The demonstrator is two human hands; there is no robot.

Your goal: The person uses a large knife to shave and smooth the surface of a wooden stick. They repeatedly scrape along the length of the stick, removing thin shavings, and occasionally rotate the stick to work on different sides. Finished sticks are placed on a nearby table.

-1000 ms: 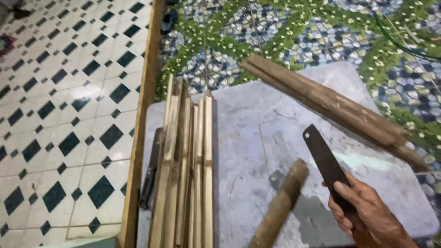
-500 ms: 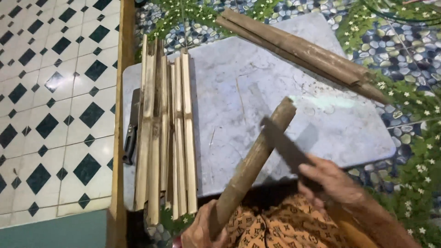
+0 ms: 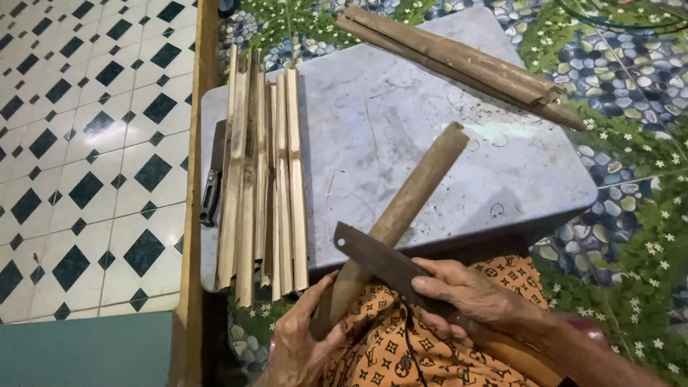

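Observation:
My left hand (image 3: 297,344) grips the near end of a round brown bamboo pole (image 3: 416,190), which slants up and to the right over a grey stone slab (image 3: 401,122). My right hand (image 3: 469,297) is closed on the handle of a dark flat knife (image 3: 376,258). The blade lies across the pole just above my left hand. Orange patterned cloth (image 3: 401,344) covers my lap below both hands.
Several split bamboo strips (image 3: 261,172) lie side by side on the slab's left part, with a second dark knife (image 3: 212,183) beside them. More bamboo pieces (image 3: 459,61) rest across the far right corner. A wooden beam (image 3: 195,179) borders white and black tiles; pebble-and-flower flooring lies right.
The view has shifted down and nearer. My right hand brought the knife from the slab's right side onto the pole, and my left hand now shows gripping the pole's near end.

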